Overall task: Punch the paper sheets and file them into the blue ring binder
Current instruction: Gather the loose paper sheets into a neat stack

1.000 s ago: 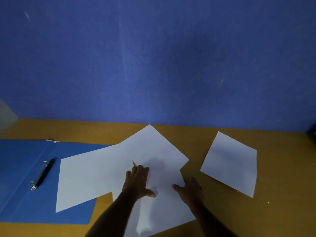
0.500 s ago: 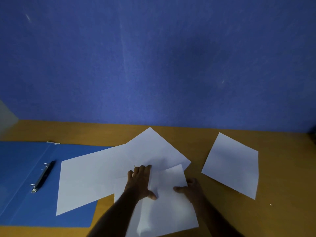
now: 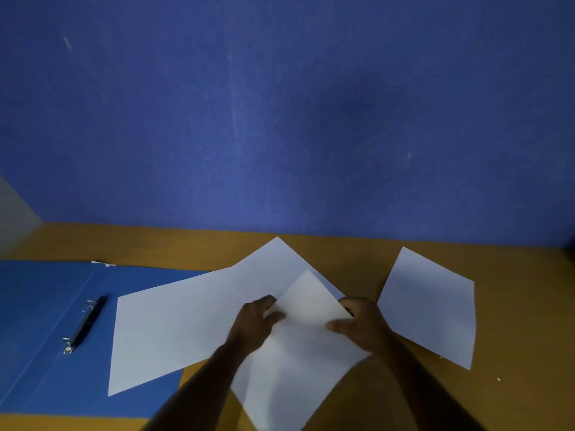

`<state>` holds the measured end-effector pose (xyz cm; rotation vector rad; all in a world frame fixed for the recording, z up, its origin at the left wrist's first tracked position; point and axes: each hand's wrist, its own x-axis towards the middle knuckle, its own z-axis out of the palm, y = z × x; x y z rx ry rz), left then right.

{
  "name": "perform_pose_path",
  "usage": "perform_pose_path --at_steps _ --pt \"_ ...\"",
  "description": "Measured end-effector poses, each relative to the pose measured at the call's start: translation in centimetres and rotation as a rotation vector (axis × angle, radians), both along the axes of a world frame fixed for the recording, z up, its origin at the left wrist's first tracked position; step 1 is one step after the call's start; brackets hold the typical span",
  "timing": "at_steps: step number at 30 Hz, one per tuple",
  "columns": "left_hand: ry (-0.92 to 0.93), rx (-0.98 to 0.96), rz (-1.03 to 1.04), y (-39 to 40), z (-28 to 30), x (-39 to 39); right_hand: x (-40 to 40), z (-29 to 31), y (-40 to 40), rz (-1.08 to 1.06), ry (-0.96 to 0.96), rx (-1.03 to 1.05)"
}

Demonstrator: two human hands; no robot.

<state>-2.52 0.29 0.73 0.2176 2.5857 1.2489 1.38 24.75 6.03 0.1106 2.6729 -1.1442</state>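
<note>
The blue ring binder [image 3: 46, 321] lies open at the left, its metal ring mechanism [image 3: 84, 325] exposed. A white sheet [image 3: 174, 331] lies partly over the binder's right cover, with another sheet [image 3: 280, 259] overlapping it behind. My left hand [image 3: 255, 325] and my right hand [image 3: 364, 325] grip the two side edges of a front sheet [image 3: 298, 368], which is lifted and turned like a diamond. A separate white sheet [image 3: 432, 306] lies flat at the right. No punch is in view.
The orange-brown table [image 3: 513, 368] runs up to a blue wall [image 3: 280, 119]. A pale object [image 3: 12, 219] stands at the far left edge.
The front sheet was flat under my hands; both hands have taken its edges, raised it and turned it. My right hand moved up and to the right.
</note>
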Motion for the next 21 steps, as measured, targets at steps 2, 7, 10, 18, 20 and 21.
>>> perform_pose_path --at_steps 2,7,10,18,20,21 --pt "0.025 0.088 0.088 -0.6 0.9 -0.1 -0.3 0.0 1.7 -0.071 0.0 -0.052" --pt "0.031 0.285 0.392 -1.3 1.6 -0.4 0.8 -1.4 3.4 -0.361 0.007 -0.514" --pt "-0.032 0.378 0.498 -0.5 1.2 0.1 1.6 -2.3 2.2 -0.371 -0.063 -0.585" --pt "-0.105 0.422 0.597 0.8 -0.2 0.2 1.0 -3.9 0.8 -0.358 -0.201 -0.543" --pt "-0.065 0.359 0.543 0.9 -0.5 0.0 0.6 -4.1 0.9 -0.414 -0.155 -0.51" --pt "-0.039 0.311 0.484 0.9 -0.5 0.0 0.5 -4.2 1.1 -0.448 -0.125 -0.49"
